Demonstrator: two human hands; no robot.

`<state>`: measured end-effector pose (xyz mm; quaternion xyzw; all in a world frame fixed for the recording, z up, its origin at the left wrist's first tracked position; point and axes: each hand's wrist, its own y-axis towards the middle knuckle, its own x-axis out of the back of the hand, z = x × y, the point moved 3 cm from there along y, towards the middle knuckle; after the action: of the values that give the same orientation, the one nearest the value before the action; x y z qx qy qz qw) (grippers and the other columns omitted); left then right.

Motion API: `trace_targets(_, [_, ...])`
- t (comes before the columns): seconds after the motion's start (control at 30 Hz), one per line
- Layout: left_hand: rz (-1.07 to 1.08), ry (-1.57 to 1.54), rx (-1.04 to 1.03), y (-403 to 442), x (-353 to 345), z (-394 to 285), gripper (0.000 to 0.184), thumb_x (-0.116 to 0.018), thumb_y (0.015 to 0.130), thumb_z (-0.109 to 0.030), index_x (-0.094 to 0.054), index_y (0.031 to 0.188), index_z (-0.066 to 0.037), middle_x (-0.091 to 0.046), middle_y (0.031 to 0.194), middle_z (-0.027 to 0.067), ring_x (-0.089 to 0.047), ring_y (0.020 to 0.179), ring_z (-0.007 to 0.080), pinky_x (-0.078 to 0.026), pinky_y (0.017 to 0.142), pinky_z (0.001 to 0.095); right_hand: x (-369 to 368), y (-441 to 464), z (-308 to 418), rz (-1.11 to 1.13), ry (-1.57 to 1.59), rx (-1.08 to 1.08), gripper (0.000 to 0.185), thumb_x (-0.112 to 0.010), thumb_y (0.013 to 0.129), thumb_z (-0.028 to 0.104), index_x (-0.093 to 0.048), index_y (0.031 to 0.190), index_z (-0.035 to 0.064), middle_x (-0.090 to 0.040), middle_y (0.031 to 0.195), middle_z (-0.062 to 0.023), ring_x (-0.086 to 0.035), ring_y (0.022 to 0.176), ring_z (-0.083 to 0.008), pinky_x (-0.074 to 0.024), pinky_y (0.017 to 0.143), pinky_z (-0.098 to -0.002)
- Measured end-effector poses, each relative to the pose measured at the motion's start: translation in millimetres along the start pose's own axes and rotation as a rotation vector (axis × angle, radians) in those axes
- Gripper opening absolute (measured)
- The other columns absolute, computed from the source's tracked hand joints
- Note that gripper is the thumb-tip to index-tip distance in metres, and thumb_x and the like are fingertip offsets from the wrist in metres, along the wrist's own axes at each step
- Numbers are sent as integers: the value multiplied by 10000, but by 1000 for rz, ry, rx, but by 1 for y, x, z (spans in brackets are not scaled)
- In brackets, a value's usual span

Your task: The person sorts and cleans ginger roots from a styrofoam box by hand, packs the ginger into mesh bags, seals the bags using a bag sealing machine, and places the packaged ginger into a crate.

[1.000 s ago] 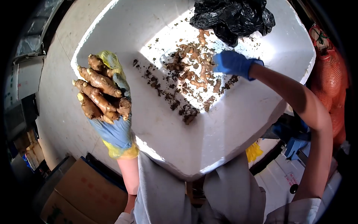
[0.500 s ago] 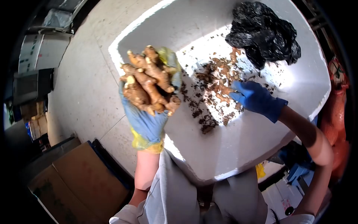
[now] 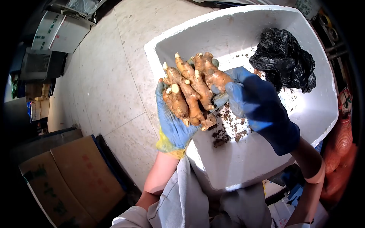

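Observation:
My left hand (image 3: 173, 127), in a blue glove over a yellow mesh cuff, cradles a cluster of knobbly ginger (image 3: 186, 91) with pale cut ends. My right hand (image 3: 264, 108), in a blue glove, pinches a piece of ginger root (image 3: 217, 79) against the right side of that cluster. Both hands are over the left part of a white foam box (image 3: 235, 165). Brown crumbs and peelings (image 3: 228, 133) lie on its bottom, partly hidden by my hands and the ginger.
A crumpled black plastic bag (image 3: 283, 57) lies in the box's far right part. Cardboard boxes (image 3: 72, 178) stand on the floor at lower left, and a white carton (image 3: 62, 32) at upper left. Red mesh sacks (image 3: 340, 148) stand beyond the right rim.
My right hand has risen from the box bottom and moved left with a ginger piece to the cluster. The ginger in my left hand has shifted right in view, as has the box.

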<state>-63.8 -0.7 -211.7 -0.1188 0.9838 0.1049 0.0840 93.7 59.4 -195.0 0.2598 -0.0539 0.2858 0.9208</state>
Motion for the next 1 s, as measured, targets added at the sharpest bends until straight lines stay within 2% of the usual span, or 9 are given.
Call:
trace_targets(0.17, [144,-249,93,6,4,2,363,-396,873,-170,-307,1204,-52,-395,1217,87,-398,1116,181,-200,1022,345,6,9,13,190,-307,-140,233,-521,700,-21,-478,929,-10,-417,569,-42,-426,461,-152,-354,410,-290])
trace_targets(0.23, [126,813,-243,0,0,-7,441,-471,822,-170,-341,1212,-12,-385,1212,153,-383,1108,298,-242,981,405,2,10,6,7,-329,-189,169,-523,700,13,-496,865,-8,-374,528,-37,-405,428,-166,-325,378,-298])
trace_targets(0.33, [102,1279,-341,-4,-1,-5,497,-525,787,-182,-360,1223,-11,-374,1215,181,-360,1117,364,-258,963,439,6,12,-4,41,-525,94,145,-535,680,7,-513,823,3,-364,515,-34,-397,417,-165,-314,366,-298])
trace_targets(0.57, [-4,1032,-285,-7,-1,-3,457,-512,803,-190,-379,1201,-7,-386,1201,164,-369,1110,341,-275,950,417,10,8,2,71,-525,218,98,-556,746,79,-550,837,43,-402,514,-18,-428,430,-120,-330,373,-279])
trace_targets(0.67, [1,812,-133,-1,1,-5,409,-499,810,-190,-411,1161,2,-442,1106,142,-443,1005,274,-333,884,360,6,14,11,-32,-237,-182,132,-557,786,147,-541,854,36,-471,548,-25,-480,471,-99,-375,391,-258])
trace_targets(0.7, [-138,549,-55,-3,3,-1,387,-497,804,-184,-426,1137,0,-461,1038,120,-465,929,240,-357,836,340,9,19,13,-67,-323,-7,145,-560,789,156,-536,862,33,-500,586,-29,-493,485,-91,-396,408,-245])
trace_targets(0.77, [-138,632,-120,-6,2,-1,473,-523,792,-181,-373,1192,21,-414,1164,172,-427,1047,294,-317,907,355,20,16,10,-157,81,-332,130,-549,799,142,-532,861,28,-532,667,-28,-505,498,-88,-432,438,-213])
trace_targets(0.83, [-93,838,-164,-6,5,1,508,-543,782,-165,-348,1208,33,-349,1230,192,-368,1118,318,-261,951,385,41,20,6,-141,-141,-369,175,-489,825,177,-543,878,19,-498,633,-4,-444,506,-50,-369,443,-183])
trace_targets(1.0, [-43,1231,-752,-11,7,6,511,-545,783,-121,-328,1221,29,-314,1284,209,-312,1190,344,-186,999,420,65,-13,-103,-56,73,-696,217,-479,806,226,-558,859,30,-486,616,-18,-440,552,-78,-363,518,-190])
